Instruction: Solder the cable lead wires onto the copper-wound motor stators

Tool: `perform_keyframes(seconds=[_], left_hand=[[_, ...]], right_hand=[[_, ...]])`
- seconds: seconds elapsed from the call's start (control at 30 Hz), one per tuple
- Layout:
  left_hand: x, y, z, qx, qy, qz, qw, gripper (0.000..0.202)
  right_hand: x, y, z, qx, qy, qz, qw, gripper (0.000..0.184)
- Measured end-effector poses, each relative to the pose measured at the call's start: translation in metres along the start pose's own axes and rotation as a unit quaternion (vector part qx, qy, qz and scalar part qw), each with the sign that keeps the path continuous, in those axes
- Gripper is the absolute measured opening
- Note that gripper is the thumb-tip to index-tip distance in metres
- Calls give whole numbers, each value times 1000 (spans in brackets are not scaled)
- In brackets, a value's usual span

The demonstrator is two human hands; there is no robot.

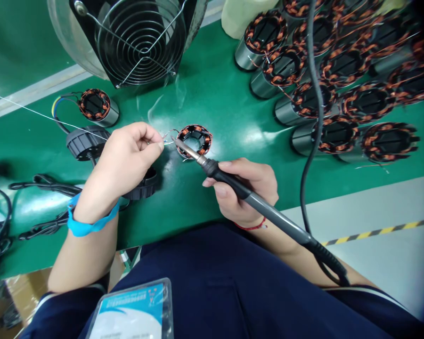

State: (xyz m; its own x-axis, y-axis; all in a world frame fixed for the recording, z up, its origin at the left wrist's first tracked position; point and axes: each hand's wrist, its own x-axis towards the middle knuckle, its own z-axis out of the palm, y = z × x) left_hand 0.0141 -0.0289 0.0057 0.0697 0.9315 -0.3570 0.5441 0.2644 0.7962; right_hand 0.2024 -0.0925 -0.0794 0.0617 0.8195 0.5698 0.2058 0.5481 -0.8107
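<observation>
My left hand (pixel 127 155), with a blue wristband, is closed in a pinch on thin wire. A fine silvery solder wire (pixel 45 113) runs into that hand from the left edge. Lead wires (pixel 167 136) show at its fingertips and reach a stator (pixel 207 136) with copper windings on the green bench. My right hand (pixel 247 188) grips a soldering iron (pixel 261 205) like a pen. Its metal tip meets the wires just left of the stator, or sits very close to them. Faint smoke rises there. A black round cap (pixel 143 188) lies partly hidden below my left hand.
A fan with a wire guard (pixel 144 52) stands behind. Several wound stators (pixel 339 94) crowd the right side, with the iron's cable (pixel 314 94) hanging before them. At left are another stator (pixel 108 110), a black cap (pixel 85 143) and coiled black cables (pixel 49 186).
</observation>
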Motion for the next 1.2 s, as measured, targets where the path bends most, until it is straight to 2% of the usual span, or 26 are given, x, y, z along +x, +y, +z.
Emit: perform_keyframes(seconds=[0.33, 0.87, 1.07, 1.2], left_hand=[[1, -1, 0, -2, 2, -1, 1000, 5], [3, -2, 0, 15, 8, 4, 1000, 5], [2, 0, 0, 9, 5, 4, 1000, 5], [2, -1, 0, 11, 0, 7, 1000, 2]], right_hand=[[0, -2, 0, 12, -11, -1, 1000, 25], [1, -1, 1, -6, 6, -8, 1000, 33], [10, -6, 0, -53, -51, 12, 997, 47], [29, -16, 2, -100, -87, 31, 991, 40]])
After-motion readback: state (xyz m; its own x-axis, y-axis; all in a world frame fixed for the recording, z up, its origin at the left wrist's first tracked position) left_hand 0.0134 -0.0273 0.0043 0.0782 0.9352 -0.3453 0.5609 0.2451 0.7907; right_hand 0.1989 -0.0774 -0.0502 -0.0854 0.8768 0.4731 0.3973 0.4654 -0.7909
